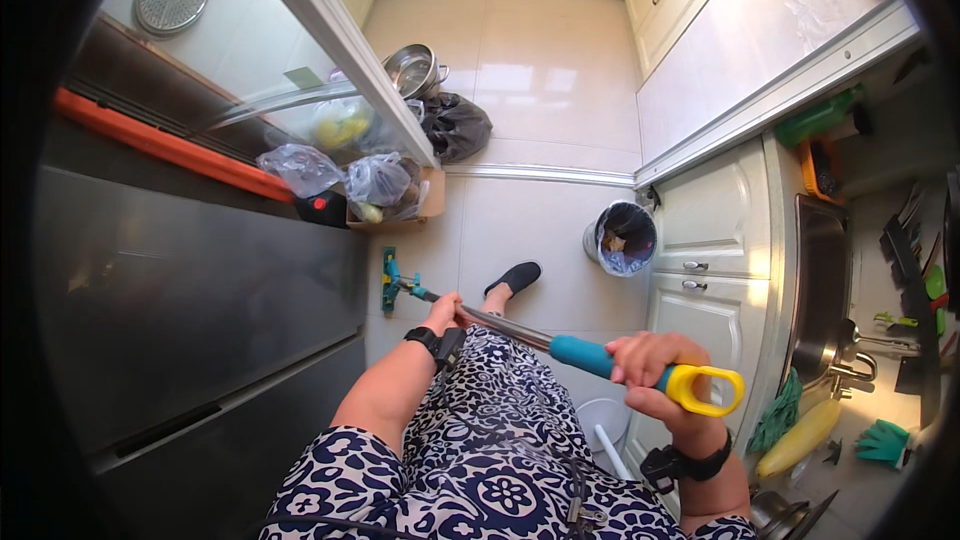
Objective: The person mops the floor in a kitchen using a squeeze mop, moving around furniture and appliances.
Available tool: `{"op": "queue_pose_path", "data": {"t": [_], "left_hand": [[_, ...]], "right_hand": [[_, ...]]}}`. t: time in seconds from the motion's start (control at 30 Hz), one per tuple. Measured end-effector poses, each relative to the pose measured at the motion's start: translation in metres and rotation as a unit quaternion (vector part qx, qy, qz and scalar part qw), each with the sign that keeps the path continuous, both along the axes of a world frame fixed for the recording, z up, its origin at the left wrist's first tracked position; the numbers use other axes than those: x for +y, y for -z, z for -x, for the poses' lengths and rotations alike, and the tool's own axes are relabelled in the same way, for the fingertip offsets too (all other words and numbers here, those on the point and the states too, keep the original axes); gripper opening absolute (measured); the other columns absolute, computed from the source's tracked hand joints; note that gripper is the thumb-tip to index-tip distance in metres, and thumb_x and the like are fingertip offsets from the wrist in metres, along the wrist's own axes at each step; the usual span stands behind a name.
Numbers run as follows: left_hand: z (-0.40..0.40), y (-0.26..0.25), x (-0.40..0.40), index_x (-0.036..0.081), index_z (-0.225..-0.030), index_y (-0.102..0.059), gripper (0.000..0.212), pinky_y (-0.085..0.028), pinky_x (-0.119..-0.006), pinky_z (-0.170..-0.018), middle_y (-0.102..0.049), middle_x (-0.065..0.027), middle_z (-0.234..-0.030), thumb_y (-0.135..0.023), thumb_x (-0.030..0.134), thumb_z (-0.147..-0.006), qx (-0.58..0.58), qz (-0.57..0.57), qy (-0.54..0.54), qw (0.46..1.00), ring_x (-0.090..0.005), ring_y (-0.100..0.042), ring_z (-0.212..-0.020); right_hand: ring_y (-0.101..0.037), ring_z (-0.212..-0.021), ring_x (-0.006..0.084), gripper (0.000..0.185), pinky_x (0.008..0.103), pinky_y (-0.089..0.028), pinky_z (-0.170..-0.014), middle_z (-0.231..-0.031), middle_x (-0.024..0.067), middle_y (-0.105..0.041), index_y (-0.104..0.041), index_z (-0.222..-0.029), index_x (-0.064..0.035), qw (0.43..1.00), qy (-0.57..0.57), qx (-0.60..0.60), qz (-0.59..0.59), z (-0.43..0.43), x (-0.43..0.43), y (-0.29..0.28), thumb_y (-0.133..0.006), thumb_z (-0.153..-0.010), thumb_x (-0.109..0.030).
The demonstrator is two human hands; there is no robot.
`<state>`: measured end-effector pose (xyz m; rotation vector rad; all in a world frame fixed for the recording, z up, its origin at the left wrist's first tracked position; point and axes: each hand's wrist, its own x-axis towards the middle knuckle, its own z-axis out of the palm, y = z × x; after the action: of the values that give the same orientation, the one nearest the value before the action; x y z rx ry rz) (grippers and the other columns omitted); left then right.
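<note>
A mop (517, 330) with a metal pole slants across in front of me. My right hand (664, 371) grips its teal handle sleeve, just by the yellow loop at the end. Lower on the pole, my left hand (448, 313) is closed around the metal. The teal and yellow mop head (389, 279) is at floor level beside the grey cabinet-like appliance, and its underside is hidden. One foot in a dark slipper (514, 279) stands on the pale tiled floor (420, 337), right of the mop head.
A lined trash bin (627, 238) stands by the right cabinets. At left, a cardboard box (433, 195) holds plastic bags, near a black bag (457, 127) and a metal pot (414, 71). A door track (536, 175) crosses the floor. A white bucket-like container (604, 416) is beside me.
</note>
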<state>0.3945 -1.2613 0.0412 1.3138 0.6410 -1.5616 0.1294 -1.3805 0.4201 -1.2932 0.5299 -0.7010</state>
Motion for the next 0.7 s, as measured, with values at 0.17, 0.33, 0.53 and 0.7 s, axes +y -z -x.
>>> {"op": "queue_pose_path", "data": {"t": [0.17, 0.33, 0.53, 0.7], "left_hand": [[0.034, -0.054, -0.074, 0.011, -0.055, -0.033, 0.016, -0.034, -0.026, -0.036, -0.035, -0.0017, -0.049, -0.046, 0.013, -0.065, -0.008, -0.085, 0.037, 0.996, -0.0151, -0.035, -0.038], [0.077, -0.068, -0.172, 0.009, -0.063, -0.039, 0.008, -0.030, -0.026, -0.033, -0.036, -0.0036, -0.051, -0.047, 0.012, -0.064, 0.020, -0.024, 0.111, 0.993, -0.0146, -0.035, -0.038], [0.109, -0.084, -0.259, 0.005, -0.062, -0.040, 0.011, -0.025, -0.028, -0.029, -0.039, -0.0075, -0.048, -0.043, 0.014, -0.067, -0.036, 0.022, 0.255, 0.966, -0.0155, -0.034, -0.033], [0.176, -0.109, -0.269, 0.003, -0.067, -0.047, 0.020, -0.026, -0.026, -0.032, -0.049, -0.0097, -0.052, -0.044, 0.022, -0.072, -0.002, 0.036, 0.386, 0.922, -0.0158, -0.041, -0.038]], "right_hand": [[-0.050, -0.062, 0.0173, 0.018, 0.0372, -0.039, -0.075, -0.061, 0.0032, -0.048, -0.044, -0.066, -0.0069, 0.999, 0.053, -0.003, -0.008, 0.002, -0.046, -0.017, -0.059, -0.061, 0.002], [-0.047, -0.057, 0.0165, 0.020, 0.0352, -0.038, -0.071, -0.055, 0.0025, -0.045, -0.040, -0.064, -0.0086, 0.982, 0.185, 0.006, 0.037, 0.023, -0.092, -0.049, -0.059, -0.058, -0.007], [-0.044, -0.055, 0.0156, 0.019, 0.0335, -0.037, -0.070, -0.055, 0.0021, -0.041, -0.038, -0.067, -0.0082, 0.946, 0.314, 0.067, 0.053, 0.043, -0.110, -0.062, -0.054, -0.057, -0.005], [-0.038, -0.058, 0.0138, 0.020, 0.0309, -0.035, -0.072, -0.058, 0.0015, -0.035, -0.033, -0.069, -0.0090, 0.910, 0.384, 0.139, 0.067, 0.081, -0.091, -0.089, -0.052, -0.061, -0.007]]}}
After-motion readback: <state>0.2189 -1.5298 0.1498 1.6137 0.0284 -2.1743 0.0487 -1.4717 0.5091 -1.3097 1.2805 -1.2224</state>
